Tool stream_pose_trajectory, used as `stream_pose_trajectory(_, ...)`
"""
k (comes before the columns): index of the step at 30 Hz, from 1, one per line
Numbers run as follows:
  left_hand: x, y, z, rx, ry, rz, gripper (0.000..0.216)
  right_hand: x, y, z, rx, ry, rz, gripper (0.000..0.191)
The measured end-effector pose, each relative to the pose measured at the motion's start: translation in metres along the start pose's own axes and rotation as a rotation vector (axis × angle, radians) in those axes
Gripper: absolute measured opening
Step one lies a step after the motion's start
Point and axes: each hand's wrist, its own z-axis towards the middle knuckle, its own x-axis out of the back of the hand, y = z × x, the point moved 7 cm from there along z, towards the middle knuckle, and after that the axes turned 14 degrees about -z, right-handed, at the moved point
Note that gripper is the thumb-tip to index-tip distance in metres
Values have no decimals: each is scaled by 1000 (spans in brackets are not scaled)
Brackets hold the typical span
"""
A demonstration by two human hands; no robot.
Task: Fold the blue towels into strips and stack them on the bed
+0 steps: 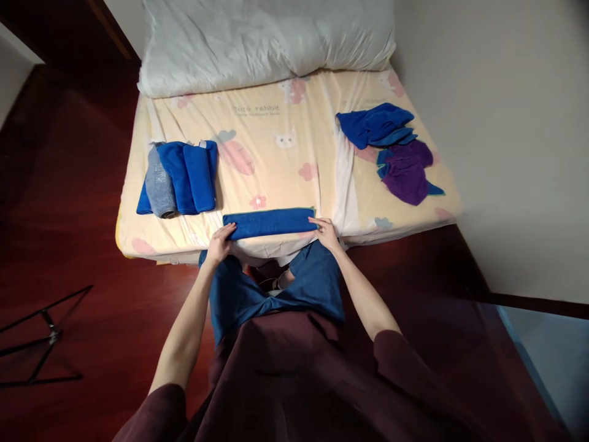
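A blue towel (271,223), folded into a long flat strip with a green edge, lies crosswise near the front edge of the bed. My left hand (221,241) grips its left end, fingers over the top and thumb side hidden. At the opposite end, my right hand (326,232) holds the right edge between thumb and fingers. To the left lie rolled blue towels (199,178) side by side, with a rolled grey towel (161,181) among them. Crumpled on the right are a blue cloth (377,124) and a purple cloth (408,172), partly overlapping.
A yellow patterned sheet (276,178) covers the bed, and a pale quilt or pillow (267,43) lies along its far side. A white wall (501,123) borders the right. Black tripod legs (50,334) stand on the dark red floor (115,319) at left.
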Motion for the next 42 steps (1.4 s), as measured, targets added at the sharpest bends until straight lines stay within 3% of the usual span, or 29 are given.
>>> stream_pose_trajectory(5,13,-29,1,109,345,-231,35,-8,25,10,-136,44,264,42)
stream_pose_trajectory(7,14,-36,1,133,406,-291,32,-10,31,11,-174,30,348,40)
stream_pose_trajectory(13,17,-39,-3,174,425,-340,29,-14,42,6,-271,8,412,33)
stream_pose_trajectory(17,16,-46,-5,291,475,-356,31,-17,46,7,-312,46,390,29)
stream_pose_trajectory(20,15,-54,-8,378,571,-471,41,-18,53,8,-405,115,408,37)
stream_pose_trajectory(24,11,-55,-6,390,626,-586,45,-20,57,7,-500,169,436,51)
stream_pose_trajectory(42,14,-54,-3,452,671,-568,29,-21,48,9,-518,199,360,52)
